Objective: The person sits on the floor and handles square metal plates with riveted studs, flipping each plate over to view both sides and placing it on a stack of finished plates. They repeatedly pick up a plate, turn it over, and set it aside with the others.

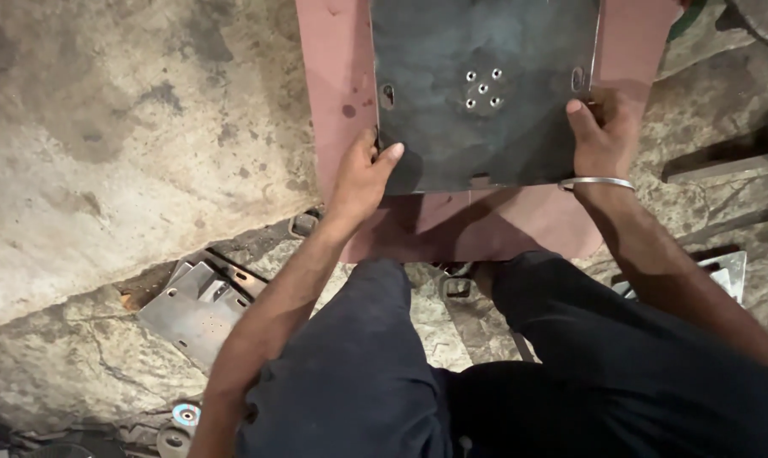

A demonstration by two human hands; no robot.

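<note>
Fingers (390, 155) of the left hand (360, 178) curl around the lower left corner of a dark steel plate (486, 127), thumb on top, gripping its edge. At far left lies a pale, stained concrete floor (104, 153), cracked along a diagonal line. Below the crack, a stack of smaller grey brackets (196, 309) rests on the ground, with a blue-centred disc (185, 415) near the bottom edge. The plate lies flat on a reddish board (337, 102), which shows beyond it on the left, right and near sides. Five small holes (483, 88) cluster at the plate's middle; a slot sits near each side edge. The right hand (605, 136) clamps the lower right corner, thumb pressed on the upper face, the other fingers hidden beneath. A metal bangle (597, 181) circles that wrist. Dark trousers (503, 373) fill the foreground, knees spread either side of the board. At far right, another bracket (728, 271) lies near metal bars (723, 165).
</note>
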